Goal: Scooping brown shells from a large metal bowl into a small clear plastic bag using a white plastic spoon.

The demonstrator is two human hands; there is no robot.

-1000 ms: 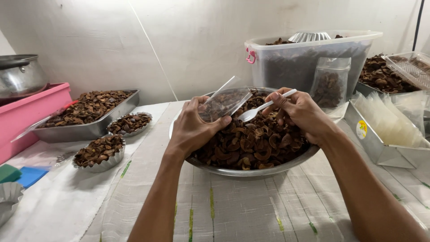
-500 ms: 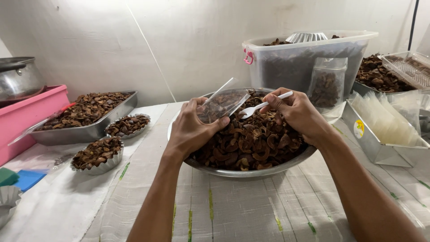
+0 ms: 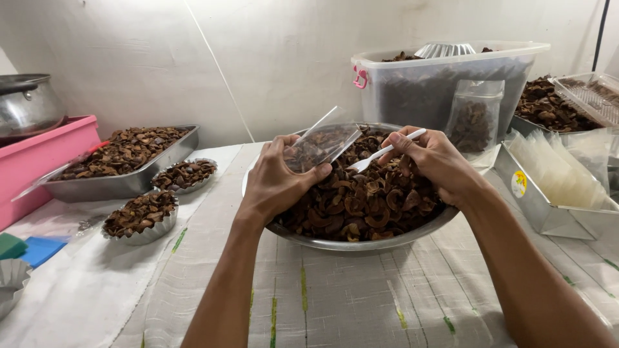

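My left hand (image 3: 276, 183) holds a small clear plastic bag (image 3: 322, 143) open over a wide metal bowl (image 3: 361, 241) heaped with brown dried pieces (image 3: 367, 200). The bag has some brown pieces inside. My right hand (image 3: 437, 162) grips a white plastic fork (image 3: 380, 154), its tines pointing toward the bag's mouth just above the heap. Both hands hover over the bowl, a short gap between them.
A metal tray (image 3: 122, 182) of the same brown pieces and two fluted tins (image 3: 143, 214) sit left, by a pink tub (image 3: 39, 161) with a pot (image 3: 26, 103). A clear bin (image 3: 445, 84), a filled bag (image 3: 474, 117) and a tray of empty bags (image 3: 554, 187) stand right.
The hands have barely shifted over the bowl; the fork stays at the bag's mouth. The view has drifted slightly.
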